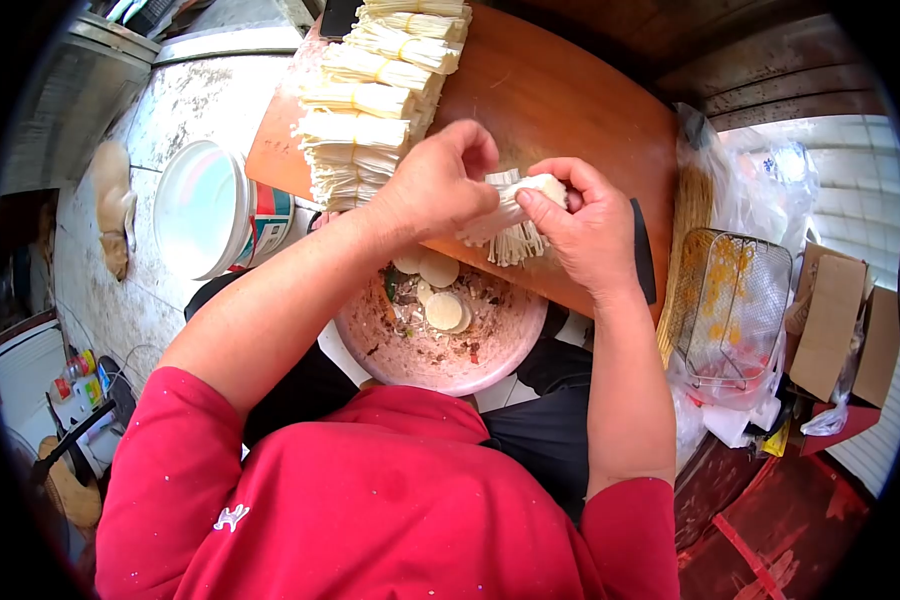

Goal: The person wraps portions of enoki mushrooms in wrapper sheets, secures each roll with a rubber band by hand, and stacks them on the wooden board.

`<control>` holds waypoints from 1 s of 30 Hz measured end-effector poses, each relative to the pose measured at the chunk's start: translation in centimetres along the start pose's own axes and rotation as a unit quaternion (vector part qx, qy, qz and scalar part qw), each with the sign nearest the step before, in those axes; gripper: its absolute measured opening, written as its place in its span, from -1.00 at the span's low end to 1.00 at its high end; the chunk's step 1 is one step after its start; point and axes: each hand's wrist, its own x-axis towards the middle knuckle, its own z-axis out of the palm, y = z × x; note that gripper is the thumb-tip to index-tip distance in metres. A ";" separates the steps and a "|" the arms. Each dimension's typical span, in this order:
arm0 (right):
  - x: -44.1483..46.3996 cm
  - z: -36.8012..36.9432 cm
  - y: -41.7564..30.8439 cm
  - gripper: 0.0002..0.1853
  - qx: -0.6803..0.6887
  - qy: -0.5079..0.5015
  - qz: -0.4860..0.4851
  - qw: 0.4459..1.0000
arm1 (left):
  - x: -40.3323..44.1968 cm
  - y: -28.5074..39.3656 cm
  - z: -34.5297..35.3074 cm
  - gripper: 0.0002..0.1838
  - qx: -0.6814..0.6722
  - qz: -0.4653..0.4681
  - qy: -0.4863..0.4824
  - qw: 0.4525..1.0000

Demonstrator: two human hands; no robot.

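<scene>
Over smooth brown tabletop (555, 95): right hand (582, 220) grips stringy mushroom bundle (516, 212); left hand (440, 182) curled, hold unclear.

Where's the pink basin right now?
In the head view, the pink basin is near the centre, between the person's dark trouser legs, by the near edge of the wooden table.

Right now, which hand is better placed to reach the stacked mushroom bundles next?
Left, probably: the left hand is beside the stacked bundles, while the right hand is farther away, holding a mushroom bunch.
</scene>
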 end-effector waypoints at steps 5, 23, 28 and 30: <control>-0.8 -0.4 -1.4 -0.78 0.044 -0.088 0.023 0.995 | -0.3 1.0 -0.6 -0.38 -0.148 0.107 -0.093 0.979; 0.2 -0.5 -0.1 -0.70 0.084 -0.021 0.124 0.988 | 0.0 -0.1 0.6 -0.59 -0.394 -0.110 -0.142 0.901; 0.1 1.2 0.5 -0.75 0.010 -0.039 0.110 0.993 | 0.1 -0.6 1.2 -0.61 -0.412 -0.104 -0.132 0.896; 0.1 1.1 0.5 -0.81 0.010 -0.027 0.119 0.992 | 0.3 -0.7 1.2 -0.62 -0.394 -0.101 -0.137 0.903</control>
